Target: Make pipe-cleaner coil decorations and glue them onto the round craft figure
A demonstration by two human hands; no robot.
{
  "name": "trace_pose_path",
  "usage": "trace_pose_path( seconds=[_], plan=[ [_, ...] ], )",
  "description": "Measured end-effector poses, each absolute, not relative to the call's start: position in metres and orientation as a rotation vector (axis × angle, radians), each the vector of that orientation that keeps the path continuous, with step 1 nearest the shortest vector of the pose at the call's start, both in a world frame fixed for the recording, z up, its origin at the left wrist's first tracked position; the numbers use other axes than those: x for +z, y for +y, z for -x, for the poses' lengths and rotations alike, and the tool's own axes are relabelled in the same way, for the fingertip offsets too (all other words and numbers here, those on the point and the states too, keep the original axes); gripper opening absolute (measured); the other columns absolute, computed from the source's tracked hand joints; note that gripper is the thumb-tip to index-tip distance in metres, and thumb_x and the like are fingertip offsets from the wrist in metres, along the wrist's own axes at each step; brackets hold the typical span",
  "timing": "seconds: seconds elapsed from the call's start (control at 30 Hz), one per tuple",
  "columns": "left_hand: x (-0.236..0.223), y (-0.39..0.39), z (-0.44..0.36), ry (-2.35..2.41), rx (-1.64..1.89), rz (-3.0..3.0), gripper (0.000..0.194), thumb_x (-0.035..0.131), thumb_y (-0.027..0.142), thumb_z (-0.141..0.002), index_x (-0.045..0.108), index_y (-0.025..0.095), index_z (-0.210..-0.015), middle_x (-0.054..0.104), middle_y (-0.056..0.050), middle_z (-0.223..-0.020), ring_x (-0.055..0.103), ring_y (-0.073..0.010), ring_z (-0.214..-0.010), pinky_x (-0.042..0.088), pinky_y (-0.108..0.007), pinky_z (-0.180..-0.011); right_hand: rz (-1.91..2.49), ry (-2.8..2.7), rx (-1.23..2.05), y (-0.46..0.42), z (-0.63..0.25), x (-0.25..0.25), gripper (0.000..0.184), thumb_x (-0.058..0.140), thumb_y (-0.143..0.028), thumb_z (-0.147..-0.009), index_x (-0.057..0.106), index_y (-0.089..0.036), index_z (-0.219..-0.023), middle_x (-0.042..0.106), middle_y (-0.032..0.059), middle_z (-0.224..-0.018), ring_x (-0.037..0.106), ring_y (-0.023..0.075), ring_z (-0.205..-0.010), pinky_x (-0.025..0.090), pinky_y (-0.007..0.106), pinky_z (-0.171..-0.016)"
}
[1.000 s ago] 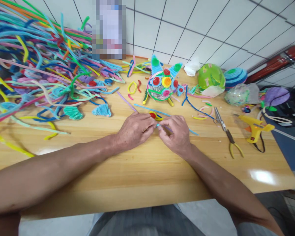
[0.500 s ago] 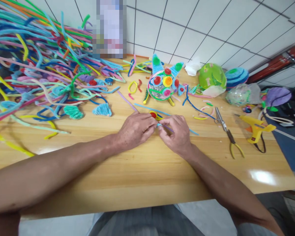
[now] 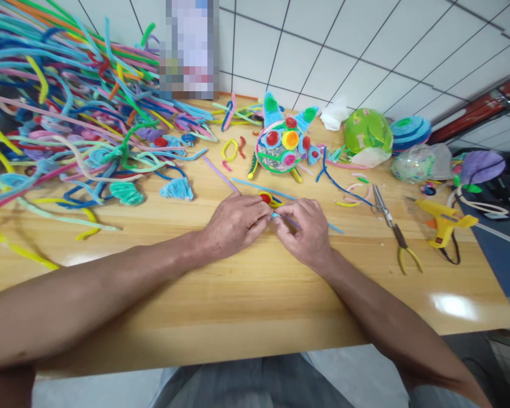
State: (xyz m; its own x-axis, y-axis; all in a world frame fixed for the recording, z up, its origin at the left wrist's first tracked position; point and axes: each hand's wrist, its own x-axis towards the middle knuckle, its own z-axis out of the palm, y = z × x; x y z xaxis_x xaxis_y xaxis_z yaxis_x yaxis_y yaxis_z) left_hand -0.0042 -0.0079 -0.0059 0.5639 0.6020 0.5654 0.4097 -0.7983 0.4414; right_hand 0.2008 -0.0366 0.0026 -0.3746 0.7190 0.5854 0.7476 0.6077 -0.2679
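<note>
My left hand (image 3: 240,222) and my right hand (image 3: 305,229) meet over the wooden table, with fingertips closed in a pinch. Between them shows a small light-blue piece of pipe cleaner (image 3: 275,215), mostly covered by the fingers. Just behind the fingertips sits a yellow and dark-blue coil with a red centre (image 3: 265,198). A purple pipe cleaner (image 3: 220,174) runs up to my left hand, and a light-blue pipe cleaner (image 3: 255,186) passes behind both hands. Beyond stands a round figure (image 3: 280,156) with blue ears, red discs and a yellow disc.
A large heap of pipe cleaners (image 3: 68,113) fills the left side. Toward the right lie scissors (image 3: 381,203), yellow-handled pliers (image 3: 403,249) and a yellow glue gun (image 3: 444,221). A green ball (image 3: 368,135) and a clear ball (image 3: 414,163) stand at the back right, near the tiled wall.
Both hands stay in the same place, still pinching the light-blue piece. Only a very slight shift of the fingers and of the camera shows.
</note>
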Motion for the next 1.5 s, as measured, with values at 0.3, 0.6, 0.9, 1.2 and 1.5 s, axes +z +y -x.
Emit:
trace_pose_path(
  seconds=[0.3, 0.6, 0.9, 1.2, 1.5],
  plan=[
    [-0.0071, -0.0077, 0.0042, 0.87, 1.029, -2.522, 0.019, 0.05, 0.019, -0.101, 0.066, 0.018, -0.09, 0.071, -0.003, -0.083, 0.065, -0.0161, -0.078, 0.043, -0.03, -0.076, 1.108, -2.155, -0.065, -0.0357, -0.2, 0.004, 0.01, 0.063, -0.017, -0.091, 0.058, -0.025, -0.094, 0.07, 0.0013, -0.081, 0.064, 0.0214, -0.079, 0.044, 0.038, -0.075],
    [-0.007, -0.0075, 0.0045, 0.868, 1.013, -2.522, 0.019, 0.05, 0.019, -0.1, 0.067, 0.017, -0.092, 0.071, -0.003, -0.084, 0.065, -0.0164, -0.078, 0.042, -0.03, -0.075, 1.117, -2.144, -0.028, -0.0355, -0.2004, 0.0037, 0.011, 0.064, -0.017, -0.09, 0.059, -0.025, -0.094, 0.07, 0.0011, -0.081, 0.065, 0.0214, -0.079, 0.045, 0.038, -0.075],
    [-0.0058, -0.0076, 0.0042, 0.871, 1.027, -2.534, 0.019, 0.05, 0.017, -0.1, 0.067, 0.017, -0.09, 0.07, -0.003, -0.082, 0.065, -0.0164, -0.077, 0.042, -0.03, -0.074, 1.108, -2.144, -0.043, -0.0354, -0.2009, 0.0035, 0.01, 0.064, -0.016, -0.091, 0.06, -0.025, -0.089, 0.071, 0.0008, -0.078, 0.064, 0.0209, -0.077, 0.045, 0.037, -0.073],
    [-0.0066, -0.0073, 0.0045, 0.877, 1.015, -2.521, 0.019, 0.05, 0.019, -0.101, 0.067, 0.017, -0.092, 0.071, -0.003, -0.084, 0.065, -0.0165, -0.079, 0.043, -0.03, -0.076, 1.137, -2.103, 0.012, -0.0358, -0.2001, 0.004, 0.01, 0.065, -0.016, -0.089, 0.061, -0.024, -0.095, 0.07, 0.0005, -0.079, 0.066, 0.02, -0.078, 0.047, 0.036, -0.076],
    [-0.0068, -0.0076, 0.0038, 0.888, 1.002, -2.509, 0.02, 0.049, 0.018, -0.1, 0.066, 0.018, -0.09, 0.071, -0.003, -0.083, 0.065, -0.0162, -0.078, 0.043, -0.03, -0.075, 1.147, -2.12, 0.023, -0.0359, -0.2005, 0.0039, 0.012, 0.065, -0.014, -0.088, 0.061, -0.026, -0.09, 0.072, 0.0005, -0.08, 0.067, 0.0218, -0.079, 0.046, 0.038, -0.075]
  ],
)
